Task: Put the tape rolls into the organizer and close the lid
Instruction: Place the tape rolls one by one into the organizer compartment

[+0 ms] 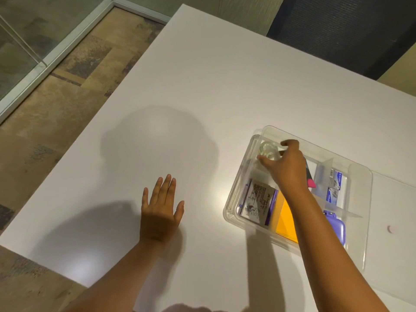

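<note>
A clear plastic organizer lies on the white table at the right, its top uncovered. My right hand reaches into its far left compartment and grips a clear tape roll between thumb and fingers. The roll sits low inside that compartment. My left hand rests flat on the table to the left of the organizer, fingers spread, holding nothing. A flat clear lid lies on the table to the right of the organizer, partly under its edge.
Inside the organizer are a printed purple-edged packet, orange sheets, a purple case, blue-white packets and a pink-tipped tool. A dark chair stands beyond the table's far edge. The floor drops off at left.
</note>
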{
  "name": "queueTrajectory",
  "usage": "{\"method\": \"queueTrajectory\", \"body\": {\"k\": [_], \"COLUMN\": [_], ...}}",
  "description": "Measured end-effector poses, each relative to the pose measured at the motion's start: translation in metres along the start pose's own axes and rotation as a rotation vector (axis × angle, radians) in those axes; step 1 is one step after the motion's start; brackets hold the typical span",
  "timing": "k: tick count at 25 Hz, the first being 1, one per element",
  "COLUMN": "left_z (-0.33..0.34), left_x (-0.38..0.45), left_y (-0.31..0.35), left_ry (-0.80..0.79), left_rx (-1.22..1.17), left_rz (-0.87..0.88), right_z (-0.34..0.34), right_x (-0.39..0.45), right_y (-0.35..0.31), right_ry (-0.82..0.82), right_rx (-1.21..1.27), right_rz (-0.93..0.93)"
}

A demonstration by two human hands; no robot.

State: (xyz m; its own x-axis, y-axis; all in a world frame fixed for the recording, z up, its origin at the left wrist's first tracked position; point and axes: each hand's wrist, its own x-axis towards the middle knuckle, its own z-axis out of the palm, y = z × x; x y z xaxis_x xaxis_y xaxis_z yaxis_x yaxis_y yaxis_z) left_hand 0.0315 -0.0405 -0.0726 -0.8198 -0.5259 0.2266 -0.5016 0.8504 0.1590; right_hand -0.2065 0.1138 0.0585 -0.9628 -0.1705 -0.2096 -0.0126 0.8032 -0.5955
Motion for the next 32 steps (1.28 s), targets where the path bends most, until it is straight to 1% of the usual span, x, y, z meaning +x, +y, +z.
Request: {"method": "queueTrajectory", "body": {"k": [5,10,20,22,24,26,28,30,32], "left_z": [-0.001,-0.002,-0.006,-0.008,-0.011,-0.013,-0.014,-0.016,-0.020], "left_x": [0.001,0.001,0.003,0.003,0.002,0.003,0.005,0.008,0.009], "left_y": [0.000,0.001,0.001,0.002,0.002,0.002,0.002,0.002,0.004], "left_ry": [0.005,-0.007,-0.103,-0.117,-0.144,-0.212,-0.288,-0.333,-0.362], "left_rx": [0.002,0.004,-0.033,-0.048,-0.061,-0.059,-0.046,-0.044,-0.041], "left_rz": [0.003,0.000,-0.023,-0.026,-0.031,-0.043,-0.063,-0.077,-0.074], "right_z": [0.011,0.019,0.027,0.020,0.005,-0.017,-0.039,-0.055,-0.061], "right_x": [0.008,0.017,0.022,0.019,0.015,0.005,-0.009,-0.025,-0.038], "right_y": [0.017,0.013,0.012,0.013,0.018,0.031,0.053,0.079,0.105], "right_ry": [-0.037,-0.099,-0.103,-0.066,0.019,0.104,0.161,0.174,0.145], "right_rx": [-0.077,-0.068,-0.124,-0.119,-0.078,-0.008,0.013,-0.009,-0.033], "right_rz": [0.139,0.258,0.277,0.236,0.121,0.045,0.003,-0.041,-0.052]}}
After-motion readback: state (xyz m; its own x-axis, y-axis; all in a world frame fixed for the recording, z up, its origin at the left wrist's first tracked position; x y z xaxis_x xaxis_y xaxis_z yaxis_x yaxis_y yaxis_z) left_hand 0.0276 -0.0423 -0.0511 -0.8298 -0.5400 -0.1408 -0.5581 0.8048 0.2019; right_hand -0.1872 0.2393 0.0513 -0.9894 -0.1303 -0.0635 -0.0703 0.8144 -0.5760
